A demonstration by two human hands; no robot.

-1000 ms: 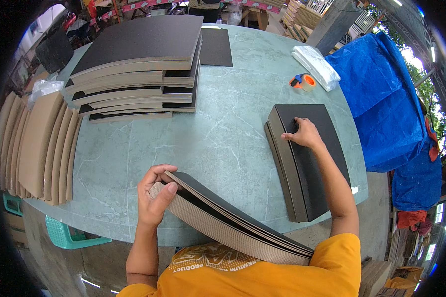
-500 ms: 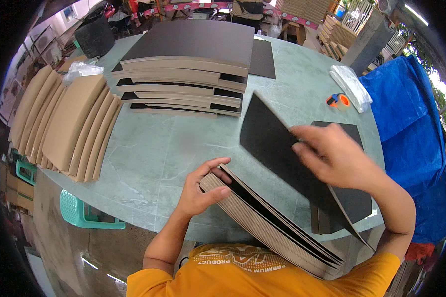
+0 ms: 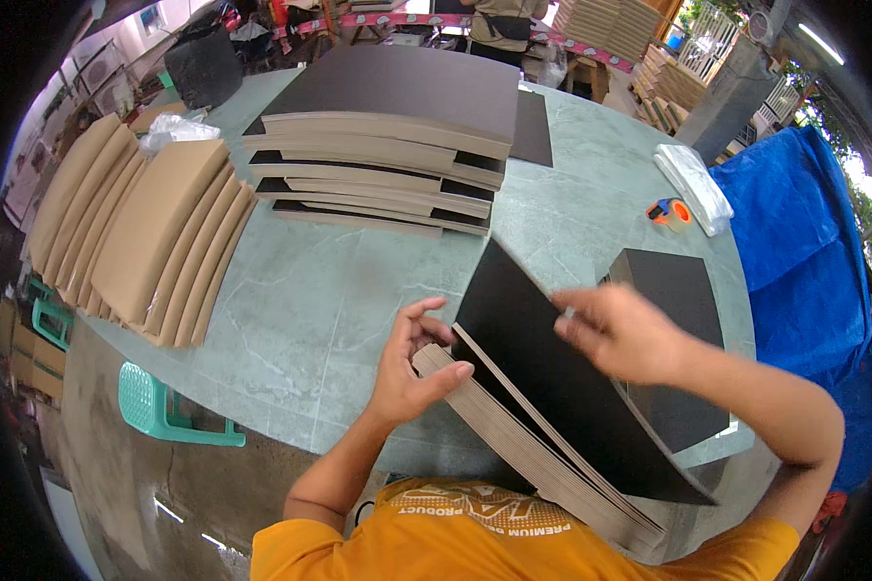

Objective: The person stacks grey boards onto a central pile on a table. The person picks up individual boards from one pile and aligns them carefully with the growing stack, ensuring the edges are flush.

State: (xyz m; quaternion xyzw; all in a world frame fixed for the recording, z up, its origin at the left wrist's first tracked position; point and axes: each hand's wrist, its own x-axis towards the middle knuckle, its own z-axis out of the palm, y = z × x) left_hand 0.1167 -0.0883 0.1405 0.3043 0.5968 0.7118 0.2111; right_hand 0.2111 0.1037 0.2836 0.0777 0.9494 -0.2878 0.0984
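A thick bundle of grey-edged boards (image 3: 499, 414) leans on edge against my body at the table's near side. My left hand (image 3: 419, 366) grips its upper left end, with the thumb on the near side and the fingers behind. Between the main bundle and a few boards at its far side runs a dark gap. My right hand (image 3: 618, 331), slightly blurred, pinches the upper edge of a black board (image 3: 552, 358). That board is tilted just beyond the bundle and partly covers a lower stack of black boards (image 3: 683, 310) on the right.
A tall staggered stack of black boards (image 3: 397, 82) stands at the table's far side. Brown paper-wrapped packs (image 3: 160, 237) line the left. A tape dispenser (image 3: 669, 213) and folded white plastic (image 3: 696, 187) lie far right. A green stool (image 3: 145, 407) stands below the left edge.
My right hand has moved the black board left and nearer, closer against the bundle. The left hand keeps its hold. The whole view has shifted slightly.
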